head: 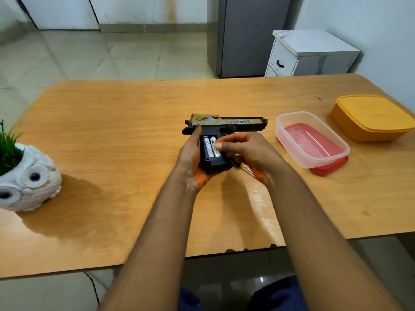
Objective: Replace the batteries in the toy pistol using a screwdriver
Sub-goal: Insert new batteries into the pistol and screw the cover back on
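The toy pistol [226, 125], black with a gold slide, lies sideways over the table's middle, barrel pointing right. Its grip compartment is uncovered and shows two white batteries [211, 146] side by side. My left hand [190, 160] grips the pistol's handle from the left and below, thumb up by the hammer end. My right hand [249, 151] reaches in from the right, thumb touching the right-hand battery. A small screwdriver [243, 166] with a yellow and black handle lies under my right palm; whether my fingers hold it is hidden.
A clear plastic box [314, 158] sits on its red lid to the right of the pistol. An orange lidded container [370, 118] stands at the far right. A white owl planter [29, 178] occupies the left edge. The wooden table [112, 131] ends just before my lap.
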